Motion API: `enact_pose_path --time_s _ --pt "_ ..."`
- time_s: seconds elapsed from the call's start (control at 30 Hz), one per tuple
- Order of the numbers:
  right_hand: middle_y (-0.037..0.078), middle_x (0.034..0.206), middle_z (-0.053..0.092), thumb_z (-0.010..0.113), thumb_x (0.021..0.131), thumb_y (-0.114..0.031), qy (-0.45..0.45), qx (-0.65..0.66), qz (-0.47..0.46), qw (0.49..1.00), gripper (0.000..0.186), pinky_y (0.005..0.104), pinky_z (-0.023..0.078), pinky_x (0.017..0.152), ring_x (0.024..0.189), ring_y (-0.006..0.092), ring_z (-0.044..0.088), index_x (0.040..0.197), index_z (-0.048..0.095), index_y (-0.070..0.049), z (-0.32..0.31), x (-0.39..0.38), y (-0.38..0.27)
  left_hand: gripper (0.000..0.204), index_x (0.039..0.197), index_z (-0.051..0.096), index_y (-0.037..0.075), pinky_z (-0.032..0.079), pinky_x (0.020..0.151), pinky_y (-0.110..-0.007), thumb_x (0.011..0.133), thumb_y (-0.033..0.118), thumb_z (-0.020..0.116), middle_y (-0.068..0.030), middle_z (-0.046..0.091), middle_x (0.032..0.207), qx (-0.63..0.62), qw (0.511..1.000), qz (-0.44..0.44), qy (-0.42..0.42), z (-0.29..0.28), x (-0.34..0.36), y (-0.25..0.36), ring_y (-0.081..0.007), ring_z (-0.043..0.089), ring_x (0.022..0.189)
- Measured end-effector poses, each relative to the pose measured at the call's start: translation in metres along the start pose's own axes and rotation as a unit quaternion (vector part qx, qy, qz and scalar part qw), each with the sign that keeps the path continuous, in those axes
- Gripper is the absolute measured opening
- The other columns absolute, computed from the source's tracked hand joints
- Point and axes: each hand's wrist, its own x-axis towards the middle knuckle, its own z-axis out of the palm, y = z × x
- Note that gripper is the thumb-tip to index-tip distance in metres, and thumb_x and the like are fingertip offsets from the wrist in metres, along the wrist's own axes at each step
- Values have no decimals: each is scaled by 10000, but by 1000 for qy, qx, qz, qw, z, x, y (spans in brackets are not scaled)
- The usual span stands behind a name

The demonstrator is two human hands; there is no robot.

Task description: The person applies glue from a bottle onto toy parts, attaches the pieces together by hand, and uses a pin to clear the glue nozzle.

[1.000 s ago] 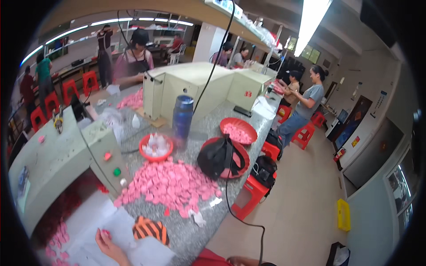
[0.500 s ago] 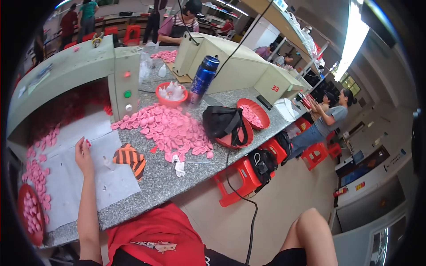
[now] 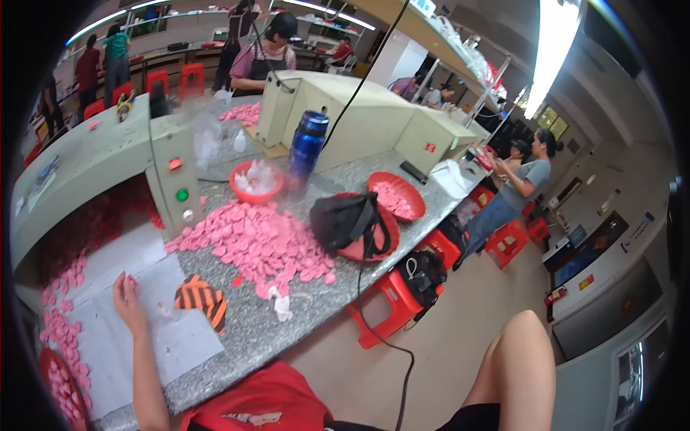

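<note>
My left hand point(image 3: 128, 305) is over the white sheet point(image 3: 183, 352) at the left of the stone-topped table, fingers together. A small pink piece point(image 3: 132, 283) shows at its fingertips; its exact shape is too small to tell. Right of the hand, an orange-and-black striped cloth point(image 3: 201, 302) overlaps the sheet's edge. Many loose pink pieces point(image 3: 259, 241) are heaped beyond the cloth, and more lie along the sheet's left side. My right hand is out of view; a bent bare limb point(image 3: 521, 366), seemingly my right arm at the elbow, rises at the lower right.
A pale green machine housing point(image 3: 79, 158) arches over the sheet's far end. Along the table are a red bowl point(image 3: 256, 188), a blue bottle point(image 3: 307, 144), a black bag point(image 3: 348, 223) and a basket of pink pieces point(image 3: 397, 197). Red stools point(image 3: 392, 302) stand beside it. Other people work farther off.
The whole view has shifted, so the table sits lower and slightly left. My left hand stays over the sheet with its fingers together. The heap and bowls keep their places on the table.
</note>
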Motion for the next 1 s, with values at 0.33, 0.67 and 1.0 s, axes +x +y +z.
enact_pose_path --time_s 0.33,0.67,1.0 --pt "39 802 619 465 840 -251 131 7 -47 990 220 285 418 644 755 174 553 863 612 -89 -14 -64 -27 282 1108 508 -33 428 774 -237 907 158 454 -74 569 974 44 985 152 74 -33 18 52 -115 538 865" --pt "44 789 621 469 831 -251 251 -12 -28 967 222 290 420 633 741 179 557 851 614 -85 -43 -142 -49 286 1098 461 -93 486 778 -409 886 71 364 -250 534 1026 -154 837 525 -13 31 69 257 -310 567 882" --pt "49 775 622 473 822 -252 348 -49 -128 927 224 294 423 621 726 184 560 840 617 -81 -40 -179 -80 266 1126 449 -43 433 735 -311 906 98 405 -189 523 1036 -134 908 396 -28 97 46 209 -211 505 862"
